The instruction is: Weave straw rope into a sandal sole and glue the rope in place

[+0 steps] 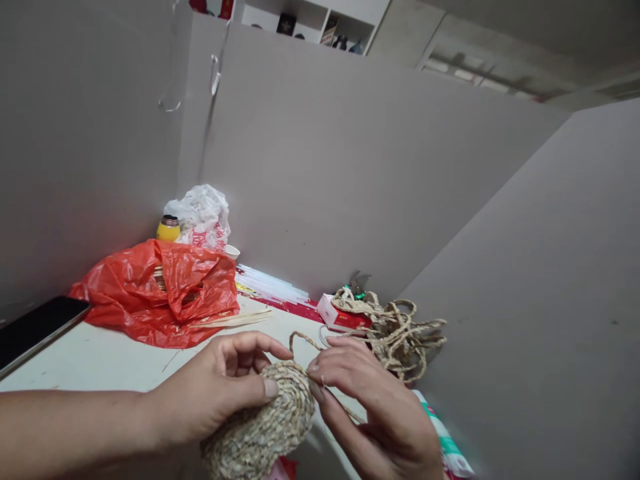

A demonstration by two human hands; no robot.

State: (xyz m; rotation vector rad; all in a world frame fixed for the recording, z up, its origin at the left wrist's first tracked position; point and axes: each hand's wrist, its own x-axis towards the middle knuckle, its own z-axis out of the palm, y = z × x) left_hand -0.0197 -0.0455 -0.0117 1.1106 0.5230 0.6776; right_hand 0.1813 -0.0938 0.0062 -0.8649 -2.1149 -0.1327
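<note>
A rounded piece of woven straw braid (270, 427) is held up over the near edge of the table. My left hand (223, 383) grips its upper left edge, thumb on the near face and index finger along the top. At its upper right edge, the thumb and fingers of my right hand (370, 400) are pinched together on the braid's rim. A loose length of braided straw cord (303, 335) loops up between the two hands. Whether my right fingertips also hold a small tool is too hard to make out.
A heap of braided cord (405, 337) lies at the right beside a red and white box (345, 317). At the left are a red plastic bag (165, 293), a dark phone (43, 330), a yellow jar (169, 230) and a white bag (203, 213). Grey partitions (320, 160) enclose the table.
</note>
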